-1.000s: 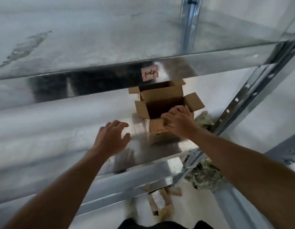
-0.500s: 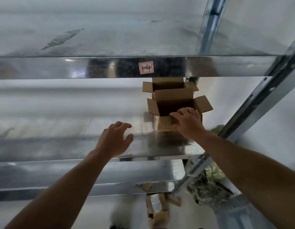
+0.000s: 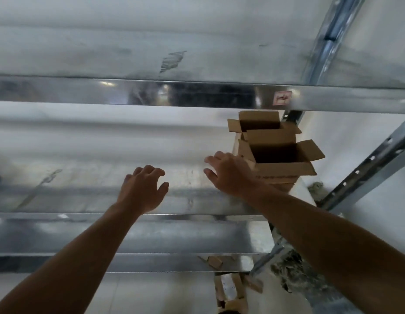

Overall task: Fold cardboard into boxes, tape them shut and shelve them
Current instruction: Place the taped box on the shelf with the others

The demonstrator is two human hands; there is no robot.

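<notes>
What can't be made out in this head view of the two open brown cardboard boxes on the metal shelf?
Head view:
- Red-bordered white sticker on the upper beam: writing blurred.
- Rear open brown cardboard box: lower part hidden by the front open brown cardboard box.
- Front box's left corner: covered by the right hand; contact unclear.
- Brown cardboard scraps on the floor: partly behind the lower shelf, cut by the bottom edge.

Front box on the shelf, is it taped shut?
No, the front box has its top flaps splayed open, with its dark inside showing.
</notes>
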